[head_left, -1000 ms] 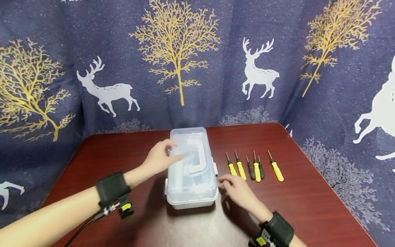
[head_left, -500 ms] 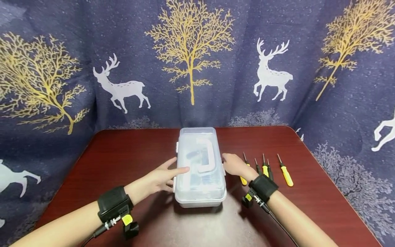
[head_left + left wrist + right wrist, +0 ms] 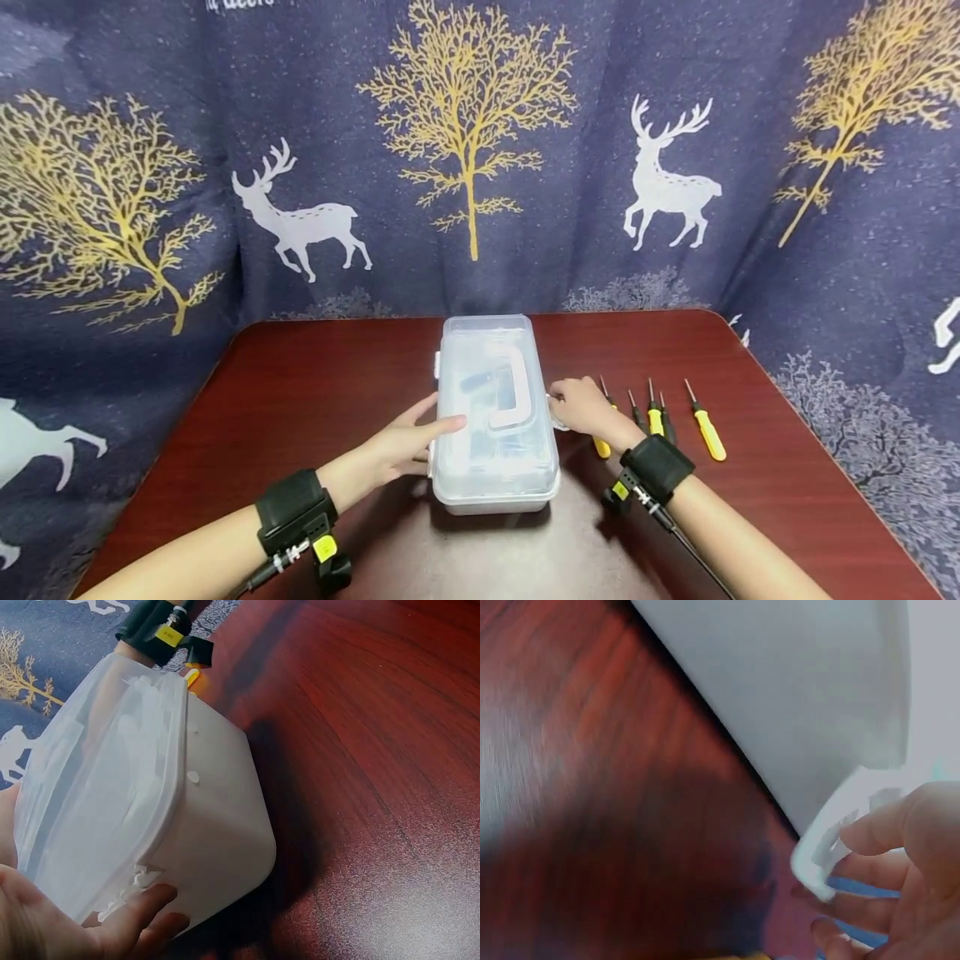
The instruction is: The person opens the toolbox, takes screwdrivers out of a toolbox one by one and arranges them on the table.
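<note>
A clear-lidded white plastic storage box (image 3: 480, 475) stands lengthwise on the table, its lid down and a white handle (image 3: 519, 383) lying flat on top. At its left side my left hand (image 3: 393, 446) rests, thumb over the lid's edge and extended fingers against the wall (image 3: 225, 802) near a latch. My right hand (image 3: 588, 410) is at the right side, its bent fingers holding a white latch (image 3: 807, 859), which sticks outward from the box wall. The box's contents show only as blurred shapes through the lid.
Several screwdrivers lie to the right of the box, among them a yellow-handled one (image 3: 708, 433) farthest right; my right hand and wrist partly cover others. The dark red table (image 3: 315, 375) meets a blue curtain (image 3: 405, 275) at the back.
My left hand has come down from above the lid to the box's left side. My right hand has moved up along the right side to the latch, which now swings outward.
</note>
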### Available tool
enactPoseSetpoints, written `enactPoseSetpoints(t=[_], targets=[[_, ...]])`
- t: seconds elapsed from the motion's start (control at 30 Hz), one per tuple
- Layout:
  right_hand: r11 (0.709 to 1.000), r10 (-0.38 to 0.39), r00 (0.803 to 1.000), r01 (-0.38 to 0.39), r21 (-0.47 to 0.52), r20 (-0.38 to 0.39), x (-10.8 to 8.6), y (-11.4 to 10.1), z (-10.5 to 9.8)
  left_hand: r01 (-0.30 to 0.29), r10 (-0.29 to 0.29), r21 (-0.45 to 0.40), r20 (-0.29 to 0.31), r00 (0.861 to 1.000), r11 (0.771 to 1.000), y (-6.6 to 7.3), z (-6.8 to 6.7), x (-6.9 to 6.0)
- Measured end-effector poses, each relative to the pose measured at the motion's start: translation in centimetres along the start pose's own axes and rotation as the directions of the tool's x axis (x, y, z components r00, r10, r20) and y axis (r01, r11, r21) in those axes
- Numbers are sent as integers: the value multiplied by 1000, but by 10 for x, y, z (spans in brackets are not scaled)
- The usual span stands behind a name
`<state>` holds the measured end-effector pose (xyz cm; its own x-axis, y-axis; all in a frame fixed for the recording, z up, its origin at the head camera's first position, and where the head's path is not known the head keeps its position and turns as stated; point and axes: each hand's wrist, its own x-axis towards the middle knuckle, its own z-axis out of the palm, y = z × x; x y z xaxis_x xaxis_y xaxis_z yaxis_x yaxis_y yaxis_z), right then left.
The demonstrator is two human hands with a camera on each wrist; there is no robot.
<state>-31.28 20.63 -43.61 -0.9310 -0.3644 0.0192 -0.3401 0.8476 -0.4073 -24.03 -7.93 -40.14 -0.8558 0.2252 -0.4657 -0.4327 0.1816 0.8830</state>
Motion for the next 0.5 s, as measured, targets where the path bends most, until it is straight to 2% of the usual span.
enactPoseSetpoints(t=[0.07, 0.17, 0.37, 0.43, 0.5], targets=[[1000, 16, 1000, -16, 1, -23, -3, 1, -10, 3, -3, 0, -6, 1000, 1000, -1, 0, -1], [996, 47, 999, -46, 75, -18, -9, -3, -26, 8, -8, 4, -14, 1000, 1000, -3, -2, -2], [947, 86, 991, -114, 300, 107, -17, -21, -45, -3, 3, -7, -3, 1000, 1000, -2, -2, -1], [893, 103, 983, -160, 421, 155, -18, -27, -45, -6, 6, -11, 4, 1000, 1000, -2, 0, -1], [823, 117, 973, -207, 529, 200, -18, -29, -44, -8, 8, -18, 7, 1000, 1000, -2, 1, 0]])
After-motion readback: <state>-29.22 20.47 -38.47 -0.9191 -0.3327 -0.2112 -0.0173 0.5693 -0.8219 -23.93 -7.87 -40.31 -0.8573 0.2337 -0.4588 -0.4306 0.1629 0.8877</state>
